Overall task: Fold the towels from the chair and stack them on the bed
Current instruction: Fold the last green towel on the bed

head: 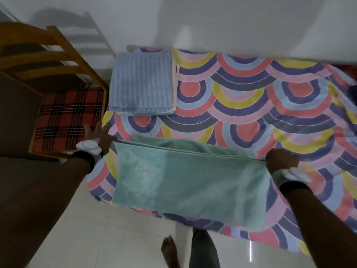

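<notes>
Nearby — plaid cloth [67, 120], folded stack [142, 83]

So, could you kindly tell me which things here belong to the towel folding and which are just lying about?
Part of the job:
- green towel, gripped by left hand and right hand
- stack of folded towels
- bed
- chair
- red plaid cloth on the chair seat, possibly another towel

Just lying about:
- nothing else evident
</notes>
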The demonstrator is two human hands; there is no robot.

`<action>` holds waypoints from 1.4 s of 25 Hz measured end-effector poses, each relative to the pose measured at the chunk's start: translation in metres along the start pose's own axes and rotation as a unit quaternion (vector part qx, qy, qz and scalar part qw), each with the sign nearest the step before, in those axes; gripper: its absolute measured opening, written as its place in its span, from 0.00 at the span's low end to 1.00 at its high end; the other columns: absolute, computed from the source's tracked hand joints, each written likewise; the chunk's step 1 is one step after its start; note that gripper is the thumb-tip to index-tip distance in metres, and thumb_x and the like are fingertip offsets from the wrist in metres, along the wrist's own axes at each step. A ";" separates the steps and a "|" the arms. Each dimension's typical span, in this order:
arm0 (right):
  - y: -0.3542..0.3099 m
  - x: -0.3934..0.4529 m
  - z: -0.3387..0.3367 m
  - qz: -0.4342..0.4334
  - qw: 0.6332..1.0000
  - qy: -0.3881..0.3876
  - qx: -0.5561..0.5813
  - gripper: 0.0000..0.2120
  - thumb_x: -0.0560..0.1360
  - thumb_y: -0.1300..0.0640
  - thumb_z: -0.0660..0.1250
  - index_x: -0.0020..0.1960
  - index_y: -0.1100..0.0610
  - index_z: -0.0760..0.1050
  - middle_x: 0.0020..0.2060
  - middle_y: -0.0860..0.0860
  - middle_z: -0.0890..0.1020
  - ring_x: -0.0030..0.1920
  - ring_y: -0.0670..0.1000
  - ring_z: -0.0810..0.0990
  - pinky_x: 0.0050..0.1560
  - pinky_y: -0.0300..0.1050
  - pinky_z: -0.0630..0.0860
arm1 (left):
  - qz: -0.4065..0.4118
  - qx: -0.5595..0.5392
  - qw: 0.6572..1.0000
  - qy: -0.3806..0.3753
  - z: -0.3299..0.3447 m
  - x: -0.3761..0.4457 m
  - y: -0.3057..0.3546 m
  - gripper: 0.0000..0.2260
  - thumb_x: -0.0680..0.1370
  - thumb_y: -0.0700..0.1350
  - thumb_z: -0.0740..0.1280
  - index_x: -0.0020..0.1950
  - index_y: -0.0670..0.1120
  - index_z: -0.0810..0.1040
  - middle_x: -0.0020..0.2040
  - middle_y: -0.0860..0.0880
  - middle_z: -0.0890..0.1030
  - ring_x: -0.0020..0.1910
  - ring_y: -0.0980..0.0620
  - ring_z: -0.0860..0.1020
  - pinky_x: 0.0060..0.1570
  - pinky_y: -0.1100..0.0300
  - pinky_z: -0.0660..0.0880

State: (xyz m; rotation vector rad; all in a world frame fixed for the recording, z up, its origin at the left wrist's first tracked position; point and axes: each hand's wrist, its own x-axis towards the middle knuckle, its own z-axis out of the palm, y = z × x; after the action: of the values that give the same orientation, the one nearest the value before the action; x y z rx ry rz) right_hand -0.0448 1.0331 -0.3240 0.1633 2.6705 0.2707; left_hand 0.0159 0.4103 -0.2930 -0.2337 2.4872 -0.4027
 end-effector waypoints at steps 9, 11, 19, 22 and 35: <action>-0.164 0.035 0.068 -0.164 0.972 -0.015 0.166 0.27 0.63 0.61 0.73 0.63 0.58 0.78 0.58 0.62 0.79 0.57 0.65 0.77 0.57 0.59 0.70 | 0.039 -0.006 0.995 -0.089 0.026 0.123 0.056 0.15 0.74 0.52 0.71 0.60 0.54 0.77 0.63 0.47 0.76 0.66 0.40 0.68 0.67 0.35 0.60; -0.218 0.023 0.062 -0.218 0.952 -0.049 0.210 0.28 0.65 0.59 0.73 0.65 0.57 0.77 0.61 0.60 0.78 0.60 0.64 0.76 0.59 0.58 0.70 | 0.042 -0.079 0.994 -0.060 0.018 0.125 0.054 0.09 0.75 0.52 0.70 0.53 0.51 0.79 0.53 0.44 0.81 0.61 0.41 0.74 0.66 0.38 0.61; -0.452 0.036 -0.030 -0.399 0.876 -0.130 0.238 0.17 0.73 0.42 0.68 0.54 0.52 0.82 0.55 0.54 0.84 0.57 0.59 0.81 0.55 0.51 0.78 | 0.390 -0.235 0.886 -0.089 0.025 0.043 0.014 0.03 0.71 0.50 0.74 0.39 0.54 0.82 0.41 0.57 0.83 0.42 0.57 0.81 0.49 0.58 0.75; -0.500 0.020 -0.041 -0.423 0.883 -0.191 0.066 0.33 0.65 0.34 0.75 0.61 0.55 0.77 0.60 0.53 0.81 0.61 0.57 0.80 0.50 0.46 0.72 | 0.388 -0.266 0.875 -0.116 0.034 0.030 0.002 0.04 0.71 0.53 0.73 0.38 0.56 0.81 0.42 0.58 0.81 0.43 0.58 0.79 0.52 0.57 0.74; -0.553 0.027 -0.025 -0.338 0.917 -0.166 0.134 0.18 0.75 0.51 0.72 0.63 0.55 0.76 0.62 0.55 0.80 0.61 0.59 0.80 0.57 0.51 0.74 | 0.407 -0.300 0.855 -0.120 0.031 0.067 -0.015 0.05 0.71 0.56 0.73 0.40 0.56 0.82 0.44 0.57 0.80 0.45 0.56 0.79 0.53 0.51 0.75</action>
State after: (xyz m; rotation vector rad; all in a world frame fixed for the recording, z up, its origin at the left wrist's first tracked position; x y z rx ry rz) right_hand -0.1195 0.4950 -0.4328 -0.5746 2.2420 -0.3192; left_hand -0.0185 0.3714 -0.3479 0.4990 2.1365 0.7176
